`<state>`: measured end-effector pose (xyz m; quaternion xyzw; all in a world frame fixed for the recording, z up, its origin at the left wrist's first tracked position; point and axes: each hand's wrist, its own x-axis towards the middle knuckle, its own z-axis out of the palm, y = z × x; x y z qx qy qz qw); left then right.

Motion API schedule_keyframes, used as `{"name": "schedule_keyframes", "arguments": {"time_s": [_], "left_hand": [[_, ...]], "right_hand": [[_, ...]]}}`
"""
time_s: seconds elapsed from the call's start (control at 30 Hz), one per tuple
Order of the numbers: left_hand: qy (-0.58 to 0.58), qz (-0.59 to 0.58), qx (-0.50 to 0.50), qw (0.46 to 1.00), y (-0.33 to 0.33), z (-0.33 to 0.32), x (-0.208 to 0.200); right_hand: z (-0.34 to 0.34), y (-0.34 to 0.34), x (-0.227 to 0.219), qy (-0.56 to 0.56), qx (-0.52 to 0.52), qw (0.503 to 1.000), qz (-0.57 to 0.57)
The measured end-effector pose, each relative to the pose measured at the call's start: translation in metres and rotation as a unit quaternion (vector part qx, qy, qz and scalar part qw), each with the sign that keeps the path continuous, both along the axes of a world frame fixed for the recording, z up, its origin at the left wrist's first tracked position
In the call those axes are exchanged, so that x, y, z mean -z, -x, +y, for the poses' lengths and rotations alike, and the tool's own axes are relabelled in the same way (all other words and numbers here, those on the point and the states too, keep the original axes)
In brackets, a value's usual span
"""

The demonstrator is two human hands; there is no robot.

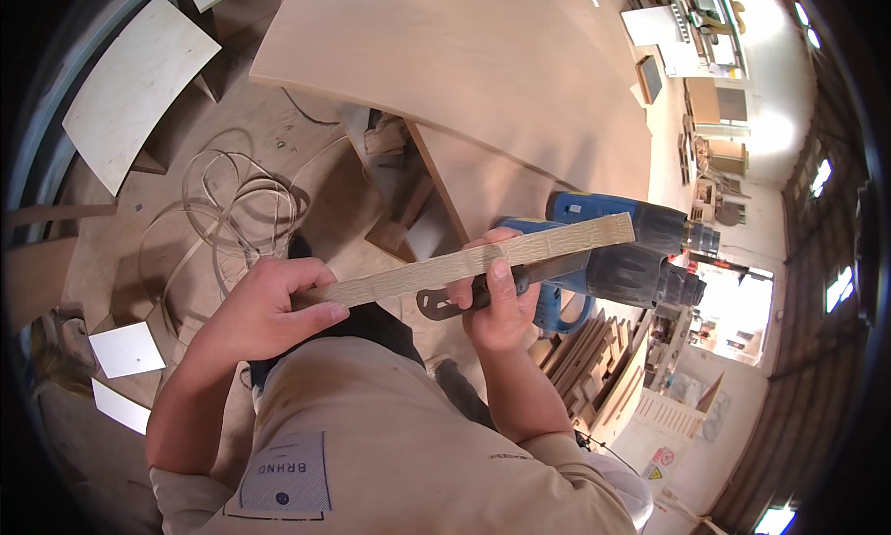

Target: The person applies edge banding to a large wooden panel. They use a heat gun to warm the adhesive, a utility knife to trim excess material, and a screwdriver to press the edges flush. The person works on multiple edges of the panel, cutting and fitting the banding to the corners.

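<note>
A long, tan strip (557,245) with a wrinkled, grain-like surface slants up to the right in front of me. My left hand (278,298) pinches its lower left end between thumb and fingers. Further along, my right hand (506,303) is closed around a dark, slim hand tool (464,301) with a rounded, slotted end; its kind is unclear. The fingers and thumb of that hand also press on the strip, which partly covers the tool. Just beyond my right hand are two blue-and-black power tools (613,210), partly hidden by the strip.
A large brown board-topped table (445,62) spans the far side. On the floor at left lie loops of thin pale strip or cord (227,187). A pale panel (139,90) stands at far left, with white pieces (127,349) nearer. Stacked wood strips (594,359) lie at right.
</note>
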<state>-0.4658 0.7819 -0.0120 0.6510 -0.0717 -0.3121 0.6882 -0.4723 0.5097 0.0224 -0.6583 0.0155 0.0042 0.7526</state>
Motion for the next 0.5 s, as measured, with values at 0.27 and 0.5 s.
{"name": "schedule_keyframes", "arguments": {"time_s": [0.27, 0.5], "left_hand": [[0.1, 0.093, 0.032, 0.99, 0.003, 0.018, 0.002], [0.205, 0.174, 0.021, 0.963, 0.009, 0.034, 0.004]], "right_hand": [[0.006, -0.004, -0.002, -0.004, 0.031, 0.999, 0.033], [0.005, -0.02, -0.011, -0.109, 0.037, 0.993, 0.002]]}}
